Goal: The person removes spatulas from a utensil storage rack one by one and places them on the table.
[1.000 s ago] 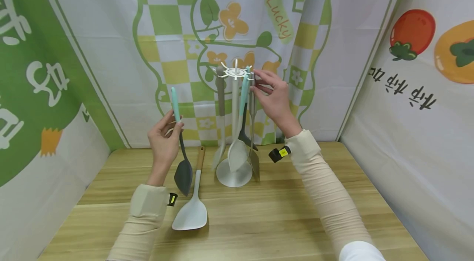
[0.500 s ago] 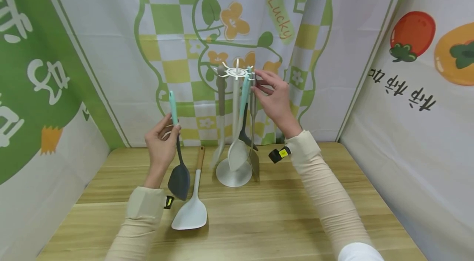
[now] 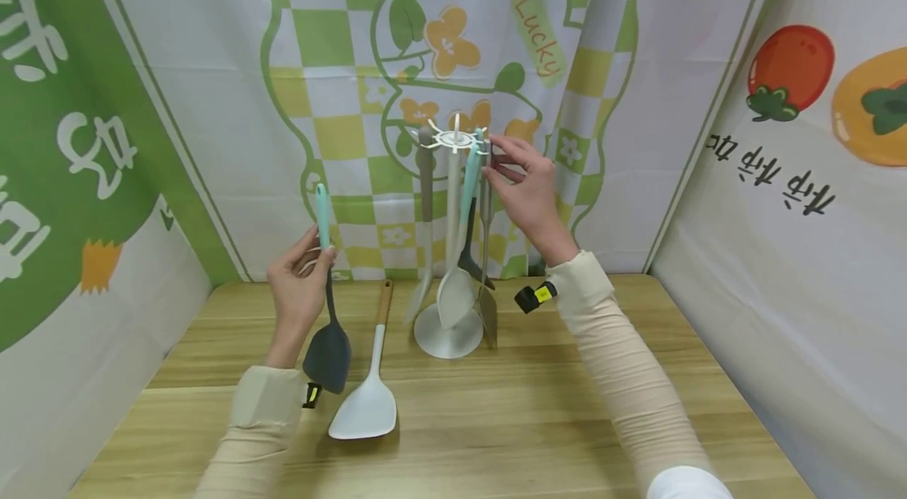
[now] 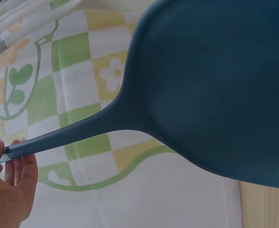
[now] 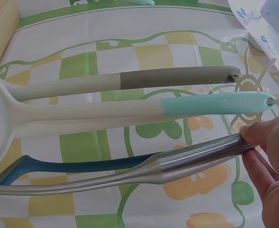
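Note:
In the head view my left hand pinches the turquoise handle of a dark blue spatula, blade hanging down over the left of the table. Its wide blade fills much of the left wrist view. At the utensil rack my right hand pinches the top of the steel handle of a metal spatula, right by the hook ring. Beside it hang a pale utensil with a turquoise handle, a grey-handled utensil and a dark blue one.
A white spatula with a wooden handle lies on the wooden table, left of the rack. A checked green and white curtain hangs close behind the rack, and printed cloth walls stand on both sides.
My left hand has moved left and a little down with the dark blue spatula, away from the rack. The right hand keeps its place at the steel handle.

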